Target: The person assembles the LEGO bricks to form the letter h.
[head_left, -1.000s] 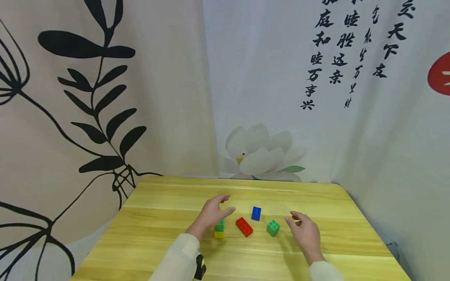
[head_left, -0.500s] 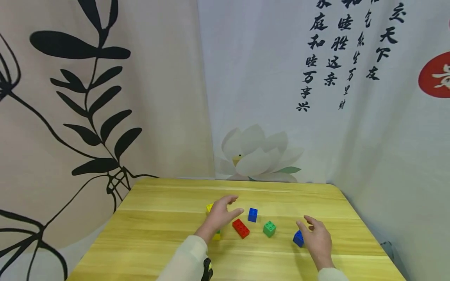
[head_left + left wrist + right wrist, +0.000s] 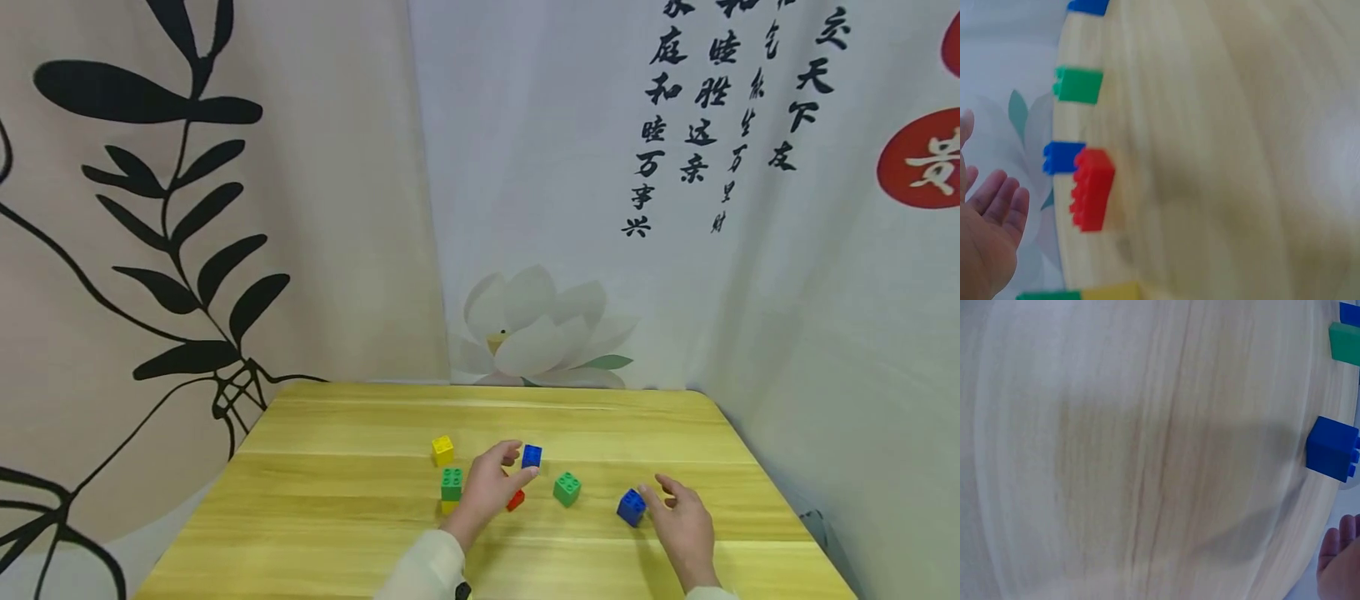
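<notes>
In the head view my left hand (image 3: 491, 487) hovers over the red brick (image 3: 515, 500), hiding most of it, with fingers loosely bent and nothing held. The left wrist view shows the whole red brick (image 3: 1092, 190) standing apart from that hand (image 3: 991, 240). A blue brick (image 3: 532, 456) lies just beyond the left fingertips. My right hand (image 3: 684, 529), relaxed and holding nothing, is just right of another blue brick (image 3: 632, 507); whether the thumb touches it is unclear in the head view. In the right wrist view, a gap separates this blue brick (image 3: 1332, 449) from the fingers (image 3: 1330, 542).
Between the hands sits a green brick (image 3: 567, 489). Left of the left hand, a green brick (image 3: 452, 483) stands on a yellow one (image 3: 449, 507), with a single yellow brick (image 3: 442, 450) behind them. The wooden table (image 3: 337, 517) ends at a printed curtain (image 3: 360, 208).
My left hand has moved right, from the green-and-yellow stack to over the red brick. My right hand has shifted right and nearer, uncovering the blue brick. The head view has turned slightly right.
</notes>
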The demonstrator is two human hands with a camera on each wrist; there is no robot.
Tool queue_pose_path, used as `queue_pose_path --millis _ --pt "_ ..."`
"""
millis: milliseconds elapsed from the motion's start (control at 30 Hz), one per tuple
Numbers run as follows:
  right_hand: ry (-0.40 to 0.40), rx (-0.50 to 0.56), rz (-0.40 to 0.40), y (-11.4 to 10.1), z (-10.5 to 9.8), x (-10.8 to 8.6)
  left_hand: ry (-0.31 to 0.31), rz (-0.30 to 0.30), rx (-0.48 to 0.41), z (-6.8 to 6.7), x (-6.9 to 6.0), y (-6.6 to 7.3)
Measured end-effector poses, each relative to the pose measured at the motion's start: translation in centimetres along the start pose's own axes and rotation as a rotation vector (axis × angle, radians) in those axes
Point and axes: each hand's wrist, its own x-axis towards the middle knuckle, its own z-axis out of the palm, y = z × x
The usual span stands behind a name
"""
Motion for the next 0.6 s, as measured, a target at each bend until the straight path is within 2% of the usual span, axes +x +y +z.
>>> queue_pose_path --millis 267,600 --pt "-0.014 0.023 0.013 0.6 0.1 -0.2 0.035 -0.011 -0.08 2.9 -0.7 -0.9" --pt "-0.065 0.054 0.055 1.4 0.5 -0.4 0.077 -0.054 -0.126 5.4 -1.3 -1.1"
